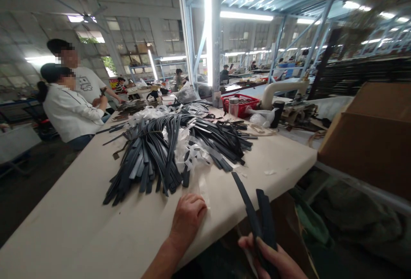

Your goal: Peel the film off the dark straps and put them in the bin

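While the right hand [278, 260] clamps black straps [266, 215] pointing forward, the curled left hand [188, 212] lies nearer the strap pile [141, 163].

legible text: none | shirt print [85, 83]: too blurred to read

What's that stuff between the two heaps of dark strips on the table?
In the head view, a tangle of whitish, see-through strips lies between the left heap and the right heap of dark strips.

The left grip [189, 212] lies palm-down and loosely curled, while the right grip [280, 260] is pinched closed.
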{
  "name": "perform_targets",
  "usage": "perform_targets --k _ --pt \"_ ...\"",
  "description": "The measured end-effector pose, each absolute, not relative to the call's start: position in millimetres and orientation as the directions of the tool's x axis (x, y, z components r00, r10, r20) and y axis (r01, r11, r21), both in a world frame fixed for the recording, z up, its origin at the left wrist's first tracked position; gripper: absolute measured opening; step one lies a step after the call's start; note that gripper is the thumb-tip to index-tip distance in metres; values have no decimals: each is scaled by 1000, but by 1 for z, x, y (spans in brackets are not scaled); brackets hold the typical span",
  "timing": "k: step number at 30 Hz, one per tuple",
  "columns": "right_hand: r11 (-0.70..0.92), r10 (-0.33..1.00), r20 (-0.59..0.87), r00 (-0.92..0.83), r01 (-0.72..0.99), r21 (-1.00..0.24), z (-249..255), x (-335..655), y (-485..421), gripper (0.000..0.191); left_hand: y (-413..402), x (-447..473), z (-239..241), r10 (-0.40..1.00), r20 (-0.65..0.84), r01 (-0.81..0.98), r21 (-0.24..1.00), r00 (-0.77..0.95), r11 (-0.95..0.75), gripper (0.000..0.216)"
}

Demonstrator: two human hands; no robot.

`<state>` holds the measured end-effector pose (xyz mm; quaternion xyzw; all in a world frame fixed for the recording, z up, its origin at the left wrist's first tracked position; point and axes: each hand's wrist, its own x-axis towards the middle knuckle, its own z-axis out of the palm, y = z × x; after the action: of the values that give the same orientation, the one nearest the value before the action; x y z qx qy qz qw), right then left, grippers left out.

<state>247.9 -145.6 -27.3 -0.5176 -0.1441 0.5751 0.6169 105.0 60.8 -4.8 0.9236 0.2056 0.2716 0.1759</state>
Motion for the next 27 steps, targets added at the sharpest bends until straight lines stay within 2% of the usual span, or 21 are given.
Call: perform_targets --k 3,7,13,16,18,20,22,23,25,27 --pt "-233 837 -447 316 -532 -814 -23 233 -125 63 43 73 -2 390 553 206 365 736 -908 14" --pt "-253 902 -363 235 -393 -884 -18 210 -94 57 21 32 -4 316 637 184 267 703 -946 19" --pt "-291 917 -367 154 -370 -882 -22 190 -63 51 -1 -7 -5 304 601 189 247 739 -950 20" --pt "-295 911 -372 176 -351 -889 -23 188 -60 51 -11 -17 -7 308 613 164 281 727 -946 19" --pt "-284 908 -362 209 -326 -901 -20 188 -63 50 -17 -22 -13 432 601 185 429 672 -884 16" --pt "-271 905 -347 247 -293 -917 -17 189 -67 50 -21 -25 -19 679 446 246 699 584 -671 21" --pt "-259 904 -328 274 -259 -930 -13 190 -71 51 -22 -24 -22 828 139 249 915 544 -318 45" --pt "-253 905 -318 282 -243 -936 -11 190 -72 51 -21 -22 -21 821 -8 227 963 571 -148 56" --pt "-240 911 -295 288 -212 -947 -7 191 -75 51 -20 -16 -16 702 -193 198 977 686 76 64" --pt "-231 917 -277 286 -186 -955 -6 191 -76 51 -20 -7 -9 587 -268 241 962 764 126 48"
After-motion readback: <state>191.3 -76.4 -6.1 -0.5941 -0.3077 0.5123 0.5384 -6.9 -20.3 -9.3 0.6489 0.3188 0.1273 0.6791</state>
